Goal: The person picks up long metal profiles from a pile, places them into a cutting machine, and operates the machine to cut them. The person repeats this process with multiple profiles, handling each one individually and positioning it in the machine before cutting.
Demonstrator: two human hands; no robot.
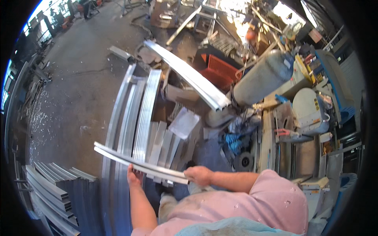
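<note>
A long silvery metal profile (161,170) with a groove along it lies across in front of me, held in both hands. My left hand (134,177) grips it near its middle from the near side; the thumb shows and the other fingers are partly hidden beneath. At the profile's right end, my right hand (199,175) is closed round it. Below and beyond the held piece, several long metal profiles (143,118) lie side by side, pointing away from me. Shorter bars (158,143) lie to their right, with a pale square plate (184,123) next to them.
Stacked metal profiles (49,188) stand at the lower left. Another long profile (185,74) slants beyond the pieces ahead. A grey gas cylinder (262,76) leans by a red crate (220,70). Right of me is a bench with a machine (309,110) and red-handled pliers (282,132).
</note>
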